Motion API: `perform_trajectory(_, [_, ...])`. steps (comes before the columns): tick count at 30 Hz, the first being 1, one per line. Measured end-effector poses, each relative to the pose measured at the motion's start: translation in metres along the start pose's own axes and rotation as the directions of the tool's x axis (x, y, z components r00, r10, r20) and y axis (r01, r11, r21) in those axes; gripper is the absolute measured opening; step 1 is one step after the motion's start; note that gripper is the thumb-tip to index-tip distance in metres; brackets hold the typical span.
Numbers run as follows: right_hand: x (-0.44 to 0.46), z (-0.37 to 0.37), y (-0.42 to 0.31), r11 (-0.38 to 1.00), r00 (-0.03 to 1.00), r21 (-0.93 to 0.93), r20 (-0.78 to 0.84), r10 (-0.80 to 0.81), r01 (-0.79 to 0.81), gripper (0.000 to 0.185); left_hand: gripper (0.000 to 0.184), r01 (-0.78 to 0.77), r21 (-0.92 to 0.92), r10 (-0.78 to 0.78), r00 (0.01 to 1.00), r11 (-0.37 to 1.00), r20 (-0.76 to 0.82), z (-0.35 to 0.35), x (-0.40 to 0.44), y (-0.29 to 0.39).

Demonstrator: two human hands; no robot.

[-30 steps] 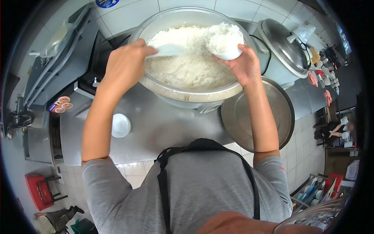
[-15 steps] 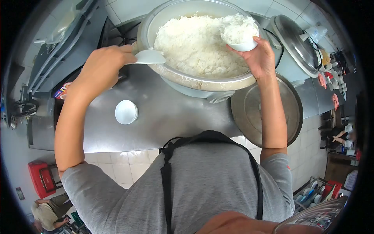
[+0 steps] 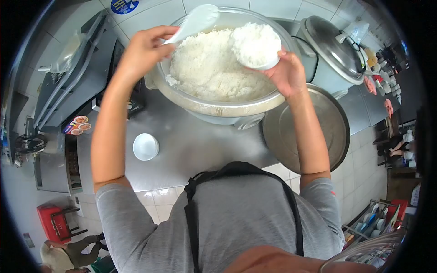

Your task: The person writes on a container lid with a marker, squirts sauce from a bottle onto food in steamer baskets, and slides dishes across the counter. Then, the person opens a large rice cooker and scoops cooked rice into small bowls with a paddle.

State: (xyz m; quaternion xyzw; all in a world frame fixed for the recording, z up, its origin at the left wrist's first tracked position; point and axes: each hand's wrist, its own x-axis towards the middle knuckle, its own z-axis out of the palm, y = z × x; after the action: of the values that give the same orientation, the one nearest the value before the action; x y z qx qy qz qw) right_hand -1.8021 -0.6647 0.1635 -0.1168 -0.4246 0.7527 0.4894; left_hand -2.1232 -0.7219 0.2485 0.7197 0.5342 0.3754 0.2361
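Note:
My left hand (image 3: 150, 48) grips the handle of a white rice paddle (image 3: 198, 22), its blade raised over the far left rim of a large rice cooker pot (image 3: 218, 110). Cooked rice (image 3: 205, 68) fills much of the pot. In my right hand (image 3: 289, 75) is a small white bowl (image 3: 268, 63), tilted over the pot's right side and heaped with rice (image 3: 255, 43). Another white bowl (image 3: 145, 147), or a small stack of them, stands on the steel counter (image 3: 195, 150) below my left forearm.
A round metal lid (image 3: 337, 127) lies at the counter's right front, under my right forearm. Behind it stands a second cooker with its lid (image 3: 334, 45) on. Grey equipment (image 3: 77, 73) rises at the left. Another person (image 3: 68, 257) is at the lower left.
My left hand has lifted the paddle up and away from the pot's left rim. My right hand has moved the rice-filled bowl left in the view and tilted it.

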Motion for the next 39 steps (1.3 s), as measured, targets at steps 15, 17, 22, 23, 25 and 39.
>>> perform_trajectory(15, [0.001,0.005,-0.002,0.996,0.998,0.064,0.011,0.063,-0.064,0.070,0.037,-0.384,0.461,0.444,0.896,0.800,-0.023,0.094,0.003,0.006])
perform_trajectory(17, [0.001,0.004,-0.002,0.997,0.997,0.039,-0.017,0.074,-0.073,0.074,0.036,-0.333,0.447,0.382,0.924,0.830,-0.021,0.098,-0.001,0.010])
perform_trajectory(22, [0.000,0.012,-0.004,1.000,1.000,0.021,0.005,0.020,-0.020,0.078,0.035,-0.138,-0.425,0.115,0.990,0.895,-0.079,0.062,0.023,0.000])
perform_trajectory(23, [-0.001,0.013,-0.004,1.000,1.000,0.022,0.002,0.011,-0.011,0.079,0.035,-0.102,-0.424,0.071,0.994,0.900,-0.087,0.061,0.023,-0.004])
perform_trajectory(25, [-0.002,0.012,-0.004,0.999,1.000,0.035,0.008,0.002,-0.002,0.080,0.036,-0.026,-0.425,-0.017,0.995,0.905,-0.097,0.067,0.024,-0.018])
perform_trajectory(39, [-0.001,0.008,-0.002,0.999,1.000,-0.042,-0.006,0.025,-0.026,0.071,0.036,-0.213,0.253,0.263,0.947,0.944,-0.185,0.126,-0.006,0.008])
